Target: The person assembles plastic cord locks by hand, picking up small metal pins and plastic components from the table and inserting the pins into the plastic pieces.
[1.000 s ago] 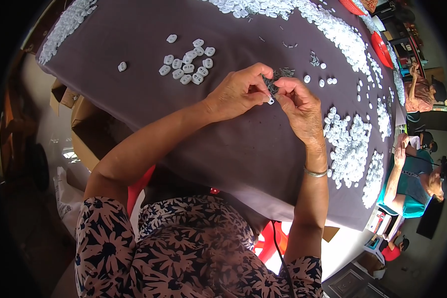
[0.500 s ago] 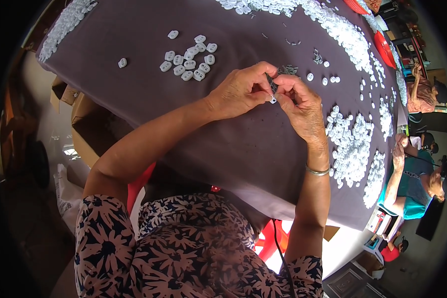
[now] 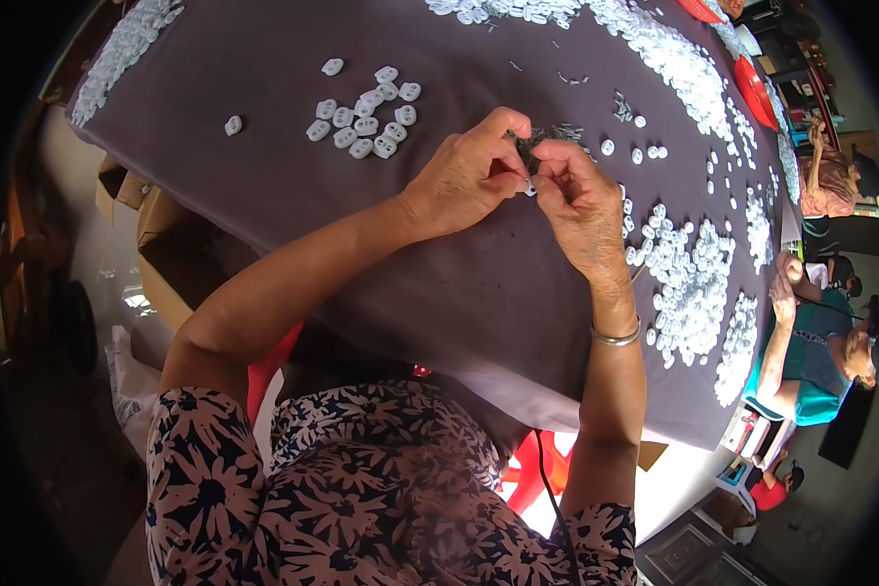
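In front of me, over the table, my left hand pinches a small white plastic piece between thumb and forefinger. My right hand meets it from the other side, thumb and forefinger pressed together at the piece; whatever sits between those fingertips is too small to name. Just behind the fingers lies a heap of thin dark metal bits, partly covered by my hands. Left of my left hand, several white two-holed plastic pieces form a loose cluster. A few small white pieces lie beyond my right hand.
A large scatter of white pieces covers the table's right side. More heaps line the far edge and far left corner. A cardboard box stands beside the dark tablecloth. Other people sit to the right, one in teal.
My right fingers have curled in a little, and the right wrist has shifted slightly left. The white piece stays between my hands, a little higher and further left in view.
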A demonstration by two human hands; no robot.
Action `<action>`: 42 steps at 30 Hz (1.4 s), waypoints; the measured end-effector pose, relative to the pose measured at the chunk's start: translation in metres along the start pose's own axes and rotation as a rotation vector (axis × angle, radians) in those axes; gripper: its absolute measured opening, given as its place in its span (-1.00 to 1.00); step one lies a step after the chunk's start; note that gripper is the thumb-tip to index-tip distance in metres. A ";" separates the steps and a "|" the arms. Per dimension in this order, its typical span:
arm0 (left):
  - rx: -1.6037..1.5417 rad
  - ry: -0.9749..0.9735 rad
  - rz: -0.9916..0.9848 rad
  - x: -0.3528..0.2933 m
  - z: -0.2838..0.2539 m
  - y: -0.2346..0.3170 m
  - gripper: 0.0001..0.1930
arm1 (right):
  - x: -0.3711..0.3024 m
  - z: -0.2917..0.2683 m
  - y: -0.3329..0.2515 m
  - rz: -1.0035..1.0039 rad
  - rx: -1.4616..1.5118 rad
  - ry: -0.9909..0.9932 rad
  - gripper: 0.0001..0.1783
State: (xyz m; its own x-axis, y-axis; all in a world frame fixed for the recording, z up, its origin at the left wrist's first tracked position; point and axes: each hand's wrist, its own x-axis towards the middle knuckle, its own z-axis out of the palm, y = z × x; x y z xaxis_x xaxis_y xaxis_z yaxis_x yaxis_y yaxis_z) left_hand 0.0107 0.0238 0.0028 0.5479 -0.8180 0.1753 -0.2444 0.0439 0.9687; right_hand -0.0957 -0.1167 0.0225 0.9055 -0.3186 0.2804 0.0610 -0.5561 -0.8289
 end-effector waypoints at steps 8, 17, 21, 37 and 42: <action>0.017 0.046 0.063 0.003 0.000 -0.009 -0.70 | 0.003 0.004 -0.005 -0.135 -0.148 0.063 -0.75; -0.074 0.007 -0.095 0.003 0.002 0.004 -0.60 | -0.001 -0.002 -0.006 -0.168 -0.182 0.066 -0.72; -0.147 0.003 -0.107 0.004 0.003 0.007 -0.53 | 0.000 -0.009 -0.011 -0.067 -0.178 0.025 -0.77; -0.282 0.072 -0.048 0.005 -0.006 0.001 -0.57 | -0.003 -0.051 0.023 0.136 0.170 0.439 -0.55; -0.318 0.119 -0.053 0.007 -0.005 0.006 -0.60 | -0.009 -0.058 0.026 0.223 0.328 0.381 -0.37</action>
State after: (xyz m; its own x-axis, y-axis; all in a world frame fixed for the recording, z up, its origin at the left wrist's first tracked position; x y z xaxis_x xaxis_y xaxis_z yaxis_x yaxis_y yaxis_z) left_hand 0.0169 0.0210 0.0103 0.6474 -0.7520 0.1240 0.0384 0.1947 0.9801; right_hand -0.1264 -0.1730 0.0262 0.6988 -0.6908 0.1857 0.0677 -0.1946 -0.9785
